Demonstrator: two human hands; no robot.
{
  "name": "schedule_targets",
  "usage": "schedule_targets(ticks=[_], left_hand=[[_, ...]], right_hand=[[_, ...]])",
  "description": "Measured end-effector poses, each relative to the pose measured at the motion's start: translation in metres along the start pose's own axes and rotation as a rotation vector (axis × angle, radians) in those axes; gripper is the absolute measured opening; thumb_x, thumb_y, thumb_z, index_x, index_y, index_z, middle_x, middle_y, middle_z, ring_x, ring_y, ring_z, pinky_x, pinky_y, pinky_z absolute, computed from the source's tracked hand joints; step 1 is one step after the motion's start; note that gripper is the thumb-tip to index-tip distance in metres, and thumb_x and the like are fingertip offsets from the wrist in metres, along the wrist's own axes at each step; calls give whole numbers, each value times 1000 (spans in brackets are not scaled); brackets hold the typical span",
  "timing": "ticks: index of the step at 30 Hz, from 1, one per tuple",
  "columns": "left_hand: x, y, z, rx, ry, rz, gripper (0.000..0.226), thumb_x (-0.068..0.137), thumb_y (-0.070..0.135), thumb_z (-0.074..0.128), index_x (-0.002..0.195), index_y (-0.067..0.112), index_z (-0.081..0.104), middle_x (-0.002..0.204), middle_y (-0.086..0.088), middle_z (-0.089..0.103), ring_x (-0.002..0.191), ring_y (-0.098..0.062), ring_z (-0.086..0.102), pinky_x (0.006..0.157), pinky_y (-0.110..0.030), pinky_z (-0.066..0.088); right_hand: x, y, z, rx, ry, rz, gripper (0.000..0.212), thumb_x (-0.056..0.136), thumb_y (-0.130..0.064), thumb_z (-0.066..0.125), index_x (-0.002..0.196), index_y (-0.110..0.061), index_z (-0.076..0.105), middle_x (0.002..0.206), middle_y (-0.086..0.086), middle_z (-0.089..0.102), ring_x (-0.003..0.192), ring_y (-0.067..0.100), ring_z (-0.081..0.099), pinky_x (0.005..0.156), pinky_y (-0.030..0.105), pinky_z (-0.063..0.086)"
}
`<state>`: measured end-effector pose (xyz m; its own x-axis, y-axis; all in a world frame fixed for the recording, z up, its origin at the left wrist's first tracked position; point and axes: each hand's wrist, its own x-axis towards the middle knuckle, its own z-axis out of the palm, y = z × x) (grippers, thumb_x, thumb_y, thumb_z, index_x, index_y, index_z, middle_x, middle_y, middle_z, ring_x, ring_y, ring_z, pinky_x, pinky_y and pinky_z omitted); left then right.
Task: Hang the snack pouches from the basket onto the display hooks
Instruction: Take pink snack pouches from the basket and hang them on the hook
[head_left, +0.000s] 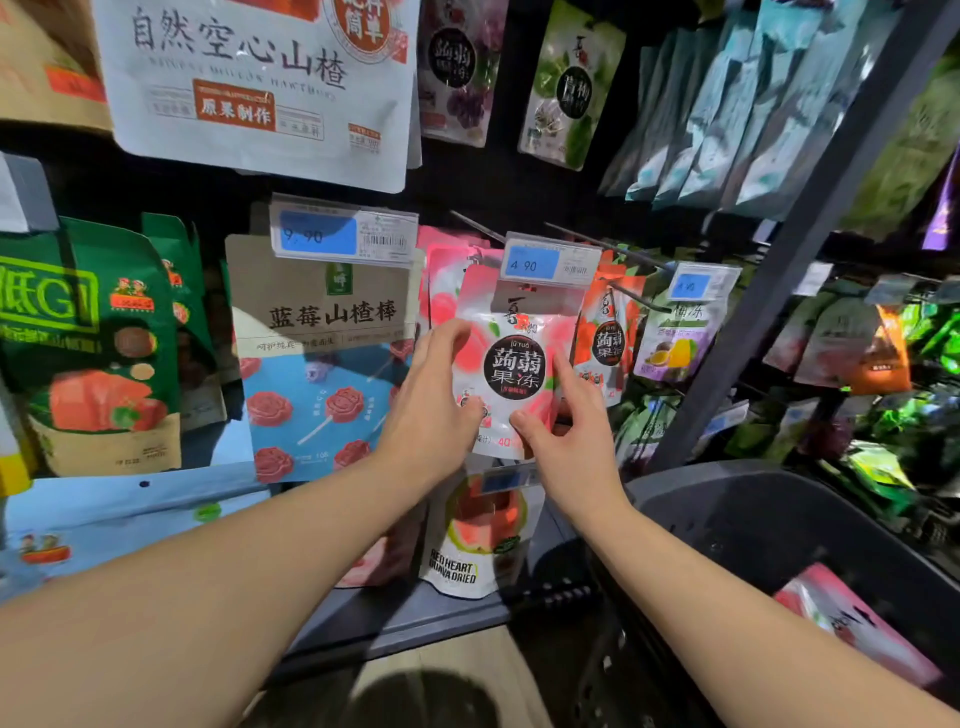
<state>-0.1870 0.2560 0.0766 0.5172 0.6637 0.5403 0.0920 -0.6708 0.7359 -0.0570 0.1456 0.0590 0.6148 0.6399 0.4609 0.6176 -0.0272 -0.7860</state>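
Forearms (218, 566) rise beside the basket (727, 499), which holds one pink pouch (852, 629), as left hand (436, 400) and right hand (569, 436) pinch the peach pouch (514, 364) at the rack (top hidden behind a price tag (550, 262)).

head-worn view, close, facing display hooks (597, 244)

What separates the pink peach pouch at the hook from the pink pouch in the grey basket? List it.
The pink peach pouch stands upright under a blue price tag; the pink basket pouch lies slanted in the dark grey plastic basket. The left hand and right hand hold the first; nothing touches the second. Both are glossy pink.
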Motion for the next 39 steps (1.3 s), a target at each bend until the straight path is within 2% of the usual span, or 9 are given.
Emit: schedule_targets(ticks=[3,7,10,13,19,22,26,33,39], left_hand=[[0,0,0,11,-6,-24,69,85,-1,66,142,26,39,144,8,44,125,5,38,106,-19,30],[2,0,2,23,-12,-55,70,86,3,66,145,27,37,146,8,41,129,-4,41,106,-26,35],[2,2,3,24,-14,-37,71,86,3,66,147,25,37,147,7,40,132,-6,41,104,-22,35],[1,4,3,30,-14,-32,73,86,4,67,148,26,35,149,8,39,134,-5,40,104,-22,33],[-1,4,3,40,-26,-38,74,86,6,67,149,25,34,148,6,40,133,-8,41,106,-26,36],[-1,4,3,35,-20,-41,73,86,6,66,149,23,35,148,5,40,133,-10,42,106,-26,36],[0,5,4,33,-2,-37,74,85,5,65,150,23,35,147,5,41,133,-9,41,104,-24,34],[1,6,6,49,-17,-41,74,85,6,64,151,22,33,149,5,38,134,-11,41,105,-26,35],[11,7,9,77,-34,-69,72,83,9,63,148,21,35,146,3,39,128,-14,44,103,-39,45]], right_hand=[[3,-1,1,-5,1,-3,83,92,-17,74,159,-35,29,113,-9,49,96,-7,52,95,8,39],[3,-2,1,-2,6,5,82,91,-16,74,159,-33,31,110,-9,48,93,-6,52,91,5,39],[2,-1,-2,1,10,9,81,92,-18,74,159,-35,31,112,-8,49,95,-2,52,101,21,43],[1,0,-5,2,7,9,80,92,-21,73,158,-36,31,119,-7,50,106,4,52,110,36,44],[-1,1,-8,-4,-11,-2,80,92,-23,73,158,-38,31,123,-8,50,111,-1,50,111,36,43],[0,1,-8,-3,-10,-1,79,91,-25,74,157,-40,33,126,-7,49,117,4,50,112,38,42],[1,-1,-9,-2,-10,-24,78,92,-24,73,157,-38,33,126,-9,50,115,-6,47,108,23,41],[3,4,-12,7,-1,-39,77,90,-26,74,155,-43,37,121,-6,51,112,3,51,97,5,38],[11,5,-12,17,5,-55,74,90,-24,75,153,-43,41,111,-8,51,103,-1,51,91,1,36]])
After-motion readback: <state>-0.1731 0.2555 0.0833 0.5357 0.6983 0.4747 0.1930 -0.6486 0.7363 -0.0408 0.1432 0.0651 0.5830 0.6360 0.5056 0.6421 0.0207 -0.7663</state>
